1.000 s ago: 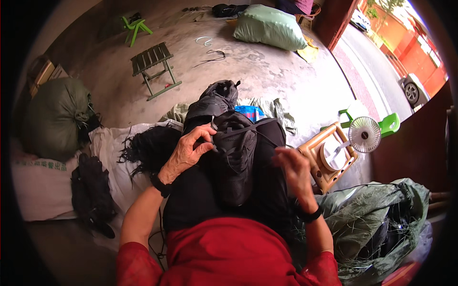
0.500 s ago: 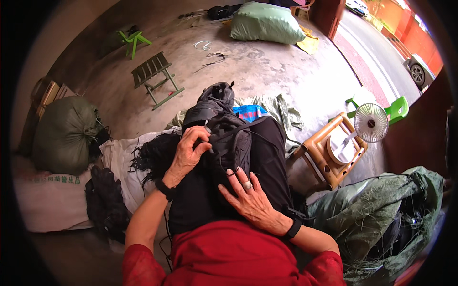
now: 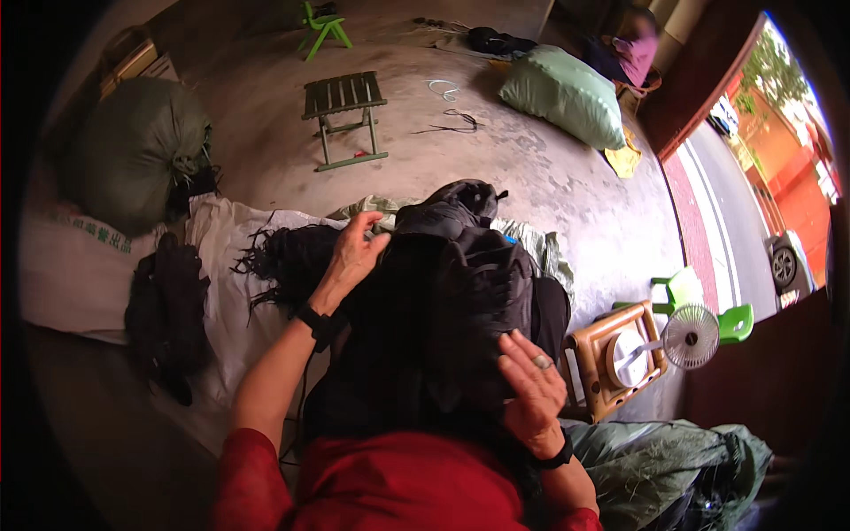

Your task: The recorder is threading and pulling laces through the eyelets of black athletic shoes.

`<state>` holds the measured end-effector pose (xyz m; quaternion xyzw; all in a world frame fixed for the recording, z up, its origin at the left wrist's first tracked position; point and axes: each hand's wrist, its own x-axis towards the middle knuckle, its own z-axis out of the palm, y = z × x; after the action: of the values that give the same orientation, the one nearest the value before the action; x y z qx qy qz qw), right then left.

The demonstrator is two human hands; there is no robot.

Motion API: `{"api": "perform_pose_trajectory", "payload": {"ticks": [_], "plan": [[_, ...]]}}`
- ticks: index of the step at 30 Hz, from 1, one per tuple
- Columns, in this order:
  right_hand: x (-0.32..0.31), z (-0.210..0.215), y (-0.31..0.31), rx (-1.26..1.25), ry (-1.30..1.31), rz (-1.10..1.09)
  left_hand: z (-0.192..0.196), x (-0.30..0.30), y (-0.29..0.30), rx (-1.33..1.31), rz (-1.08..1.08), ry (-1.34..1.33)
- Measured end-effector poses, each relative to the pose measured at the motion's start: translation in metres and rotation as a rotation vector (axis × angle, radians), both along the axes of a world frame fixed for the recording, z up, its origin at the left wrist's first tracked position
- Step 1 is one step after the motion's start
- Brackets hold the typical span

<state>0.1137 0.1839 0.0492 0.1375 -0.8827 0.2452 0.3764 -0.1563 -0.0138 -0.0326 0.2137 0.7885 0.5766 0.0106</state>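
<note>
On my lap lies a black lace-up shoe [image 3: 487, 288], dark against my black trousers, so its outline is partly lost. Beyond it, toward my knees, is a second black shoe-like item [image 3: 456, 203] with a small loop at its edge. My left hand [image 3: 354, 257] is raised to the left of the shoes, thumb and fingers apart, with nothing visible between them. My right hand [image 3: 536, 380] is at the near right side of the shoe, fingers stretched out, fingertips next to or against it; I cannot tell if they touch.
A shaggy black bundle [image 3: 292, 261] and black gloves [image 3: 168, 310] lie on white sacking at left, by a tied green sack [image 3: 146, 150]. A folding stool [image 3: 345, 97] stands ahead. At right are a bamboo stool [image 3: 589, 341] with a fan [image 3: 691, 336] and another green sack [image 3: 655, 460].
My left hand has let go of the lace area and opened, moving off the shoe. My right hand has shifted right, and the shoe has turned and moved right. The view has swung left.
</note>
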Motion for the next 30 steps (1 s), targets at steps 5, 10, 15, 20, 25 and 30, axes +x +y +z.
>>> {"api": "perform_pose_trajectory", "payload": {"ticks": [5,10,15,20,25,30], "plan": [[-0.034,0.011,-0.004,-0.313,0.028,0.017,-0.049,-0.043,0.009,-0.281,-0.171,0.117],[-0.069,0.023,-0.012,-0.34,-0.033,0.203,-0.048,-0.071,0.053,-0.442,-0.153,-0.012],[-0.123,0.026,-0.062,0.201,-0.185,0.352,0.034,-0.088,0.086,-0.556,-0.44,0.454],[-0.197,-0.009,-0.108,0.428,-0.43,0.254,0.082,-0.107,0.088,-0.658,-0.791,0.368],[-0.282,-0.131,-0.069,0.232,-0.205,0.113,0.103,-0.113,0.071,-0.586,-0.572,0.31],[-0.266,-0.117,-0.073,0.314,-0.277,0.33,0.066,-0.054,0.045,-0.476,-0.639,0.574]]}}
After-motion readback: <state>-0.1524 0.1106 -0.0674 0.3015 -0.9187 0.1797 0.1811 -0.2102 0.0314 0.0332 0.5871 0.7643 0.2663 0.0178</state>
